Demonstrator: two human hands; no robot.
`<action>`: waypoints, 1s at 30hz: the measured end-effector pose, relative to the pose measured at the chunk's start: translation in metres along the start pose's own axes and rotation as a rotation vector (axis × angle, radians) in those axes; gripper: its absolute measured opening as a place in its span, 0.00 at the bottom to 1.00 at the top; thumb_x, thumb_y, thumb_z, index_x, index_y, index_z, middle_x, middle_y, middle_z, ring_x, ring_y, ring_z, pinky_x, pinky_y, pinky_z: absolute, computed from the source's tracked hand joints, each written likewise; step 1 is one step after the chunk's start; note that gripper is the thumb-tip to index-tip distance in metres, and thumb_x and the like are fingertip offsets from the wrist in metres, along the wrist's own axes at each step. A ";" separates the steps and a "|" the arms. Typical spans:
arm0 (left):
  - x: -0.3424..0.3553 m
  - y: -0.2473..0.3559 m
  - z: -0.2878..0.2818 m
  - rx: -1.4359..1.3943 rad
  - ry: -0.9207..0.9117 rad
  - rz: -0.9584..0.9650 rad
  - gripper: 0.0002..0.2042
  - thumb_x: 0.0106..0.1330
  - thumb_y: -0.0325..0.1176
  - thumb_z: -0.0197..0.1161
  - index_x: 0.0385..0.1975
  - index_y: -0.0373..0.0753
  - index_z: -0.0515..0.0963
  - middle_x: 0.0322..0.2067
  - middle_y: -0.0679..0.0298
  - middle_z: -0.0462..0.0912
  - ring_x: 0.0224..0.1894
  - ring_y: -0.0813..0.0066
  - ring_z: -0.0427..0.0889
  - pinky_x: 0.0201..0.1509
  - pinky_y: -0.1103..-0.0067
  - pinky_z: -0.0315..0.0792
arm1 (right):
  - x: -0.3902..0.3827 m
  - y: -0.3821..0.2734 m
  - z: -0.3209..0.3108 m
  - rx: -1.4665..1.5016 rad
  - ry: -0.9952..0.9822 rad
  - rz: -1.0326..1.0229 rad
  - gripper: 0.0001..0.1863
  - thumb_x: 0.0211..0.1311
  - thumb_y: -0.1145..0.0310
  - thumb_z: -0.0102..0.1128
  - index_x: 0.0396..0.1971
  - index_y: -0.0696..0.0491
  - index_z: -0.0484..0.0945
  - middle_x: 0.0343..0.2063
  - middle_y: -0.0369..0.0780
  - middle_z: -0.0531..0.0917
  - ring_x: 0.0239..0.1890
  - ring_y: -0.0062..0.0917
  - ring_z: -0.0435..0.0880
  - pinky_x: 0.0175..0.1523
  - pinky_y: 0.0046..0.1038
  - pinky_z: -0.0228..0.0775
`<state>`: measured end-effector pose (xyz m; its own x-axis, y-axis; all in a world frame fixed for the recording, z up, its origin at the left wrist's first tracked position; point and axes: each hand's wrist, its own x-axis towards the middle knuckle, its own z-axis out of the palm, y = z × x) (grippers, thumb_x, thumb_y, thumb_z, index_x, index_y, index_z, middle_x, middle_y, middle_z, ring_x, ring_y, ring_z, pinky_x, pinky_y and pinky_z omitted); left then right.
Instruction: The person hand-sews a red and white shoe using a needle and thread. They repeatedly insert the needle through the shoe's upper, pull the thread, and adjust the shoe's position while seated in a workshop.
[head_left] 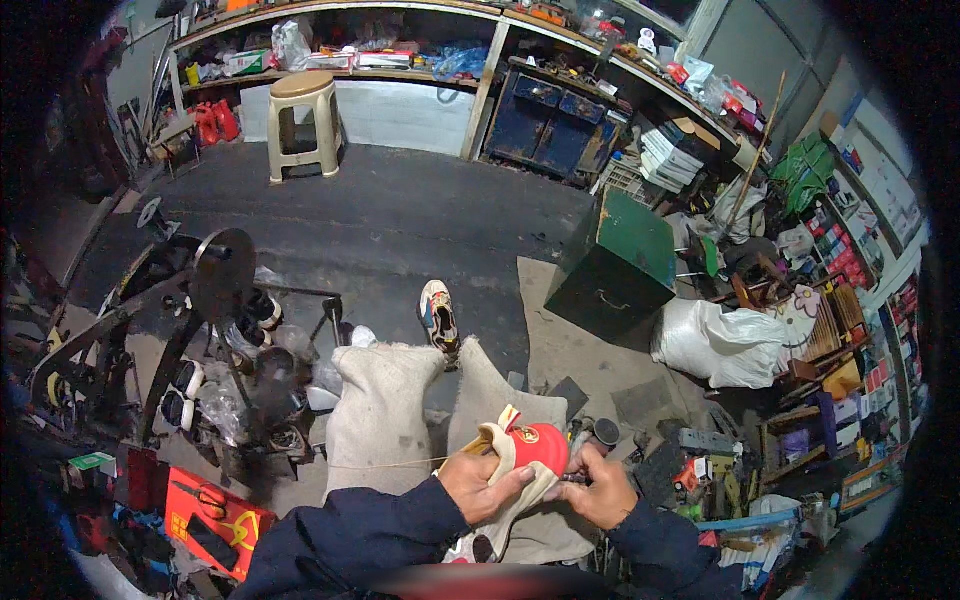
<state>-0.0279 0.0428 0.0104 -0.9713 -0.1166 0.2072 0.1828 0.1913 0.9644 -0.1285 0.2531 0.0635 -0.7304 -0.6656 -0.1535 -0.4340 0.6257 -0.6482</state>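
The left hand (487,487) comes up from the lower edge in a dark blue sleeve, wrist bent slightly inward, fingers curled around the cream side of a shoe (525,455) and gripping it from the left. The right hand (597,490) enters from the lower right, also in a dark sleeve, its fingers bunched together at the shoe's right edge, pinching something small that cannot be made out. The shoe sits between both hands just above the lap, red toe part facing up with a small round badge on it, cream lining showing at the left. A thin thread (390,464) runs from the left hand out to the left across the burlap cloth (385,410) that covers the person's knees. Past the knees, one foot in a patterned sneaker (438,315) rests on the dark floor. To the left stands a black stitching machine (195,300) with a large wheel. To the right, a green metal box (615,262) sits on the ground beside a white sack (715,345). Well beyond, a beige plastic stool (303,122) stands before cluttered shelves (400,55).
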 end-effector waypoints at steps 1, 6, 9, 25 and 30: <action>0.001 -0.002 0.000 -0.003 0.012 0.039 0.13 0.69 0.39 0.63 0.40 0.34 0.83 0.29 0.52 0.86 0.33 0.58 0.87 0.41 0.70 0.78 | 0.001 0.004 0.002 0.005 0.028 -0.065 0.24 0.51 0.59 0.78 0.35 0.57 0.72 0.25 0.48 0.83 0.30 0.42 0.87 0.34 0.36 0.76; 0.005 -0.007 0.002 0.066 0.019 0.102 0.12 0.69 0.37 0.62 0.44 0.35 0.82 0.34 0.52 0.86 0.39 0.58 0.87 0.48 0.68 0.77 | 0.006 0.026 0.007 -0.085 0.108 -0.123 0.21 0.48 0.59 0.78 0.29 0.56 0.74 0.21 0.47 0.82 0.27 0.45 0.86 0.31 0.37 0.76; 0.004 -0.008 0.002 0.086 -0.024 0.018 0.13 0.69 0.37 0.62 0.45 0.36 0.82 0.36 0.51 0.86 0.41 0.56 0.86 0.51 0.68 0.76 | 0.012 0.038 0.010 -0.139 0.146 -0.153 0.20 0.46 0.60 0.77 0.26 0.56 0.74 0.19 0.47 0.80 0.25 0.46 0.84 0.29 0.38 0.74; -0.005 -0.002 -0.001 -0.039 0.014 0.037 0.12 0.68 0.38 0.63 0.37 0.33 0.82 0.27 0.54 0.83 0.32 0.62 0.83 0.41 0.71 0.75 | -0.018 0.065 0.002 -0.079 0.141 0.191 0.22 0.50 0.54 0.75 0.18 0.57 0.75 0.15 0.43 0.76 0.19 0.28 0.76 0.27 0.31 0.67; -0.009 -0.020 -0.006 -0.184 0.123 -0.012 0.13 0.66 0.33 0.65 0.47 0.33 0.82 0.57 0.47 0.77 0.61 0.59 0.76 0.64 0.72 0.67 | -0.038 0.048 0.014 0.635 0.162 0.033 0.24 0.56 0.59 0.72 0.45 0.58 0.74 0.24 0.31 0.77 0.26 0.14 0.72 0.31 0.22 0.62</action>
<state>-0.0220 0.0345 -0.0102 -0.9498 -0.2384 0.2028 0.2065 0.0097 0.9784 -0.1140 0.3032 0.0274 -0.8295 -0.5497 -0.0988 -0.0503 0.2497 -0.9670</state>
